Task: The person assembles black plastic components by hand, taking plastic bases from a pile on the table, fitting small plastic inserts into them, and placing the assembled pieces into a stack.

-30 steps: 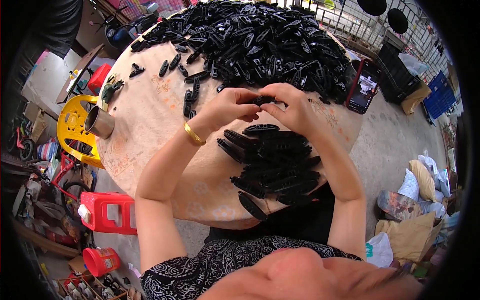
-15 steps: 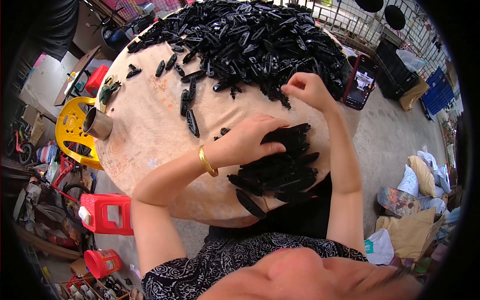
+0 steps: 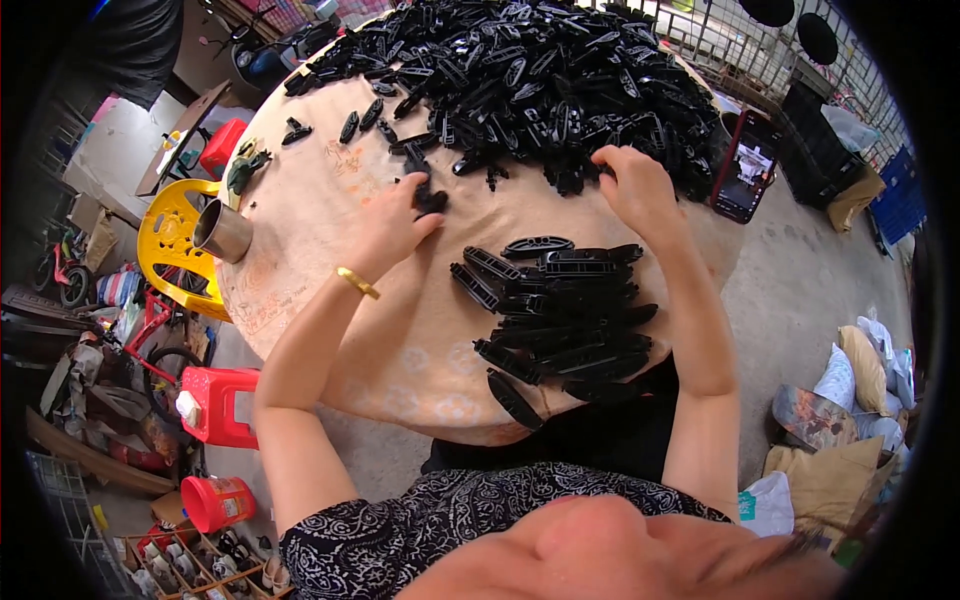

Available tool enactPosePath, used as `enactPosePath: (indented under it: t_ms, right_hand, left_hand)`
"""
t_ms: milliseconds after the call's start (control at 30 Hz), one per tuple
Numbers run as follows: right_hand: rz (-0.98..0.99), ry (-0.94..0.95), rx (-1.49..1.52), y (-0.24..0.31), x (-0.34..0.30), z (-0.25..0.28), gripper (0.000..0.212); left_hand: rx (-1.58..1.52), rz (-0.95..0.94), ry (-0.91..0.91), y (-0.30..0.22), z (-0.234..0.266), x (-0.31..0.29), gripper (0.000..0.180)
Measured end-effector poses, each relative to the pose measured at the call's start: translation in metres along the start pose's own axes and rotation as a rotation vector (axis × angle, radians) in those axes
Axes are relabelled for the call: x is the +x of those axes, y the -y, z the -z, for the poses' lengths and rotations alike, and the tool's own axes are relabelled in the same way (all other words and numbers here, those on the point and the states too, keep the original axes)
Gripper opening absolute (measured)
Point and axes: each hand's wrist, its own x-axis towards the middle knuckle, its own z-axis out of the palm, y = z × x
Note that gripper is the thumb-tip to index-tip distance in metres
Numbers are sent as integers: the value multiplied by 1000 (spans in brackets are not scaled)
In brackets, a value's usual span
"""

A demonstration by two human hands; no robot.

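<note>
A large heap of slim black plastic pieces (image 3: 530,80), pointed-oval and slotted, covers the far part of the round table (image 3: 300,250). My left hand (image 3: 392,225) is left of centre, its thumb and fingers closed around a few loose black pieces (image 3: 430,198). At the heap's near edge is my right hand (image 3: 638,195), fingers curled in a pinch; what lies between the fingertips is too dark to make out. Close to my body, a stack of black pieces (image 3: 570,320) lies in rough rows, mostly sideways, with several at its left side slanted.
A phone (image 3: 748,165) stands upright at the table's right edge. On the left edge are a metal cup (image 3: 222,232) and a dark green bundle (image 3: 247,168). A yellow chair (image 3: 165,245), red stool (image 3: 215,405) and red bucket (image 3: 217,503) stand beyond the table's left side.
My left hand has left the near stack and moved up and left to the loose pieces. More of the stack's top shows. My right hand stays by the heap, its fingers lower against it.
</note>
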Motion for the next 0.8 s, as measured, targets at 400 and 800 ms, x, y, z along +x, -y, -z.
enactPosePath:
  t_ms: [400, 800]
  right_hand:
    - [-9, -167, 878, 22, 3, -9, 17]
    - [24, -226, 963, 50, -12, -6, 15]
  left_hand:
    - [-1625, 93, 336, -71, -46, 48, 32]
    - [-1936, 36, 423, -70, -48, 30, 24]
